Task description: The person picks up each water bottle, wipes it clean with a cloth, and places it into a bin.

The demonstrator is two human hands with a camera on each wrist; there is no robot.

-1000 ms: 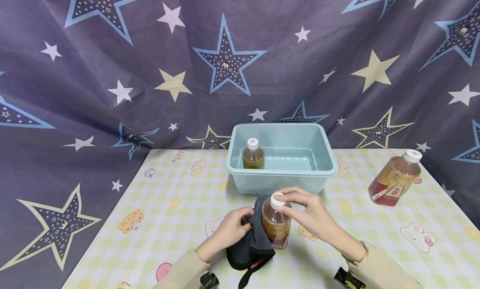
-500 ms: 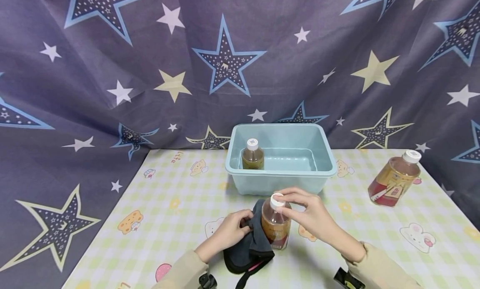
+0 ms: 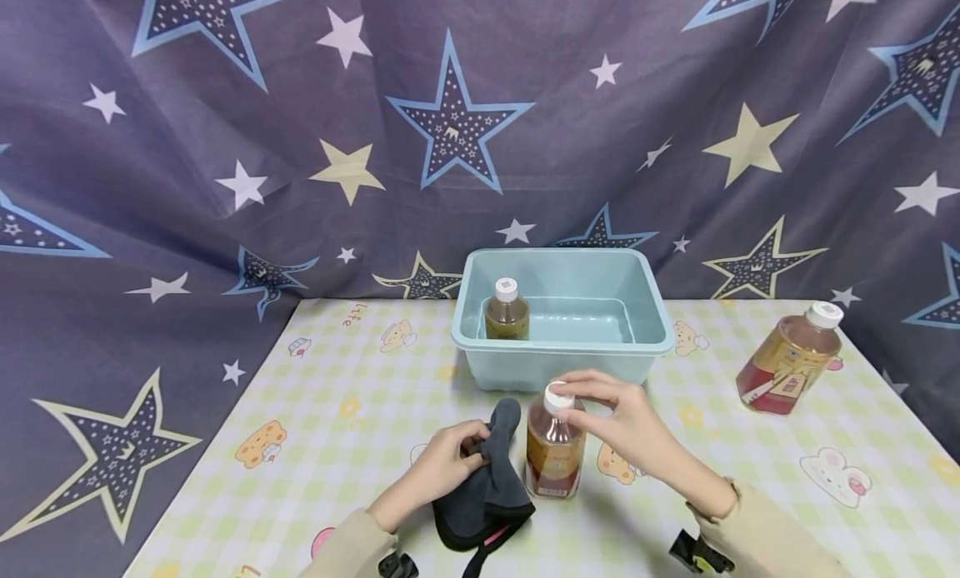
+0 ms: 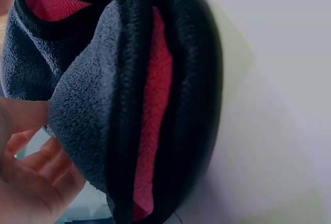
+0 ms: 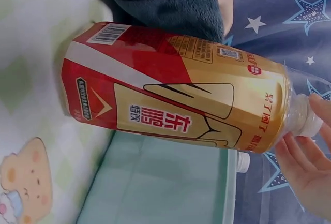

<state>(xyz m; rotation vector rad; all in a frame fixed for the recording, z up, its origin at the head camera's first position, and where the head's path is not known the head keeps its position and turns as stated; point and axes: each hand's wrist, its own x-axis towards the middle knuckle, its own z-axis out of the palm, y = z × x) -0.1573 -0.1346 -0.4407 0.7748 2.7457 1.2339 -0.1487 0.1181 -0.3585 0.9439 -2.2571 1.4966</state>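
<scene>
My left hand (image 3: pixel 444 463) pinches a dark grey fleecy cloth (image 3: pixel 480 496) with black edging and a strap hanging from it. The left wrist view shows the folded cloth (image 4: pixel 83 100) with its pink inner side between the black edges. Just right of it, a drink bottle (image 3: pixel 555 457) stands upright on the table, with a gold and red label and a white cap. The thumb and fingers of my right hand (image 3: pixel 622 410) grip that cap from above. In the right wrist view the bottle (image 5: pixel 176 92) fills the middle, with the cloth close beside it.
Behind the bottle stands a light blue plastic bin (image 3: pixel 562 366) holding another white-capped bottle (image 3: pixel 507 318). A third bottle (image 3: pixel 787 366) with a gold and red label is at the table's right side. A star-patterned curtain (image 3: pixel 450 211) hangs along the back.
My left hand and the cloth have moved left and away from the bottle, leaving a gap between them. My right hand stays on the cap; the bottle has shifted only slightly.
</scene>
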